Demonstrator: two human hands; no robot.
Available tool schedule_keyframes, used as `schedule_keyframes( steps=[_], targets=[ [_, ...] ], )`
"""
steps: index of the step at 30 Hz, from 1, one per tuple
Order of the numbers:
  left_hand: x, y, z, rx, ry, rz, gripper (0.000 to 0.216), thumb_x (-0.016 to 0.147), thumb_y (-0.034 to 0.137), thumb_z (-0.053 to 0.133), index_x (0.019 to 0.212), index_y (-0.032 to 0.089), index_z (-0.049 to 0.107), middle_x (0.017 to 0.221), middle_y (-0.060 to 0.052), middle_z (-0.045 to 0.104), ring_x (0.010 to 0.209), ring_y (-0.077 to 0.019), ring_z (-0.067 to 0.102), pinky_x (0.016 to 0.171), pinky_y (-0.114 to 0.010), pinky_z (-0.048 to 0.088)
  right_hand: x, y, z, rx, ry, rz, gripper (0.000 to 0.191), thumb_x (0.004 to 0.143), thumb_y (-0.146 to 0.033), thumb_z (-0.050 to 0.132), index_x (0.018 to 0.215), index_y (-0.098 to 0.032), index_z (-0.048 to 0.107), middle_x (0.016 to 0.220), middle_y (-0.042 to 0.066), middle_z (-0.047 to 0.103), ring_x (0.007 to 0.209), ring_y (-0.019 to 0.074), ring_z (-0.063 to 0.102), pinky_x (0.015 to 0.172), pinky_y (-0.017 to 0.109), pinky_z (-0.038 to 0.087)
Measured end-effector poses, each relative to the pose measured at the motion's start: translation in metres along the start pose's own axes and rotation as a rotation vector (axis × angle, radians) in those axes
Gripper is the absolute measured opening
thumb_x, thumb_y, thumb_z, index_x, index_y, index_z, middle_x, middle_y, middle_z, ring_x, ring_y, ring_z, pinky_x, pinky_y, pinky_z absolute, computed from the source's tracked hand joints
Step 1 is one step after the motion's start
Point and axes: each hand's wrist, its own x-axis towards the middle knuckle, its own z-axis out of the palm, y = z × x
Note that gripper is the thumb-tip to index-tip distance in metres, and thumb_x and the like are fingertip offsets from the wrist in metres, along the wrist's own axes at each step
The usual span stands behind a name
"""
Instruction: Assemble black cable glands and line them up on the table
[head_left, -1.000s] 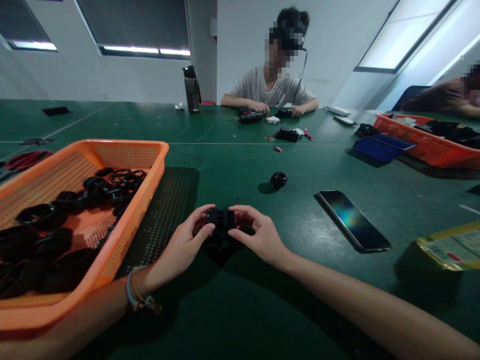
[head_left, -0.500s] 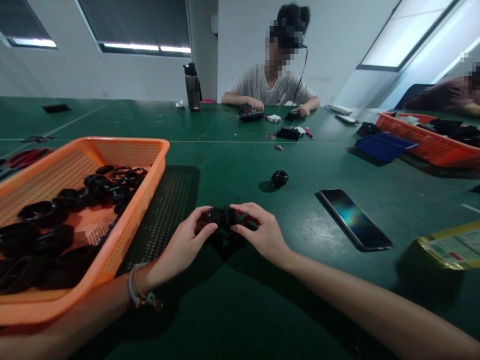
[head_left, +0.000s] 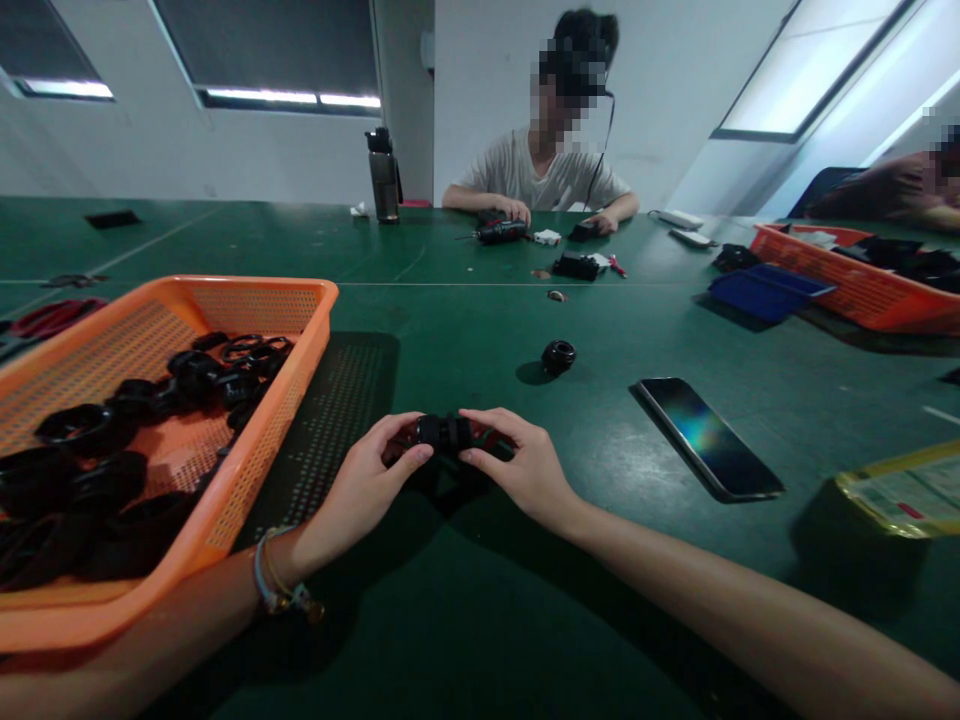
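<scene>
A broad green worktop (head_left: 450,325) fills the room's foreground, its smooth face catching a pale sheen on the right and crossed by a thin light seam (head_left: 420,285) toward the far side. Beyond it stand plain white walls (head_left: 480,90), with dark blinds (head_left: 270,45) at the far left letting in a strip of light below, and a bright, slanted window (head_left: 814,60) at the far right. A person in a pale shirt (head_left: 517,165) sits across the worktop, near a power drill (head_left: 501,232); a dark, tall bottle (head_left: 384,180) stands upright to the left of them. Near the middle, a short, black, ridged cylinder (head_left: 444,433) lies lengthwise between the two hands: the left hand (head_left: 371,475) pinches its left end and the right hand (head_left: 525,465) its right end, thumbs on the near side. Corded bracelets (head_left: 277,580) circle the left wrist. At left sits an orange plastic basket (head_left: 292,410), its walls pierced by small holes, holding glossy black rings and rounded pieces (head_left: 79,428). A stubby black part (head_left: 558,357) with a round opening rests beyond the right hand. Farther right lie a flat, glassy phone (head_left: 709,440), a shiny yellow-edged package (head_left: 907,490) and, toward the far side, a blue tray (head_left: 769,292) beside another orange basket (head_left: 847,290).
</scene>
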Motion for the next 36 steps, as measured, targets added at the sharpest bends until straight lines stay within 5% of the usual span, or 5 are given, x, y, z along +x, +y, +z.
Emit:
schedule_keyframes(
  steps=[36],
  targets=[
    [-0.0017,0.0036,0.0007,-0.030,-0.051,0.003,0.037,0.074,0.039,0.054,0.103,0.016,0.053,0.097,-0.006,0.057,0.079,-0.0173,0.057,0.072,-0.033,0.050,-0.0028,-0.0030,-0.0007,-0.039,0.038,-0.043,0.035,0.070,-0.012,0.065,0.104,-0.023,0.064,0.094,0.002,0.068,0.085,0.0156,0.062,0.077,0.032,0.050]
  ],
)
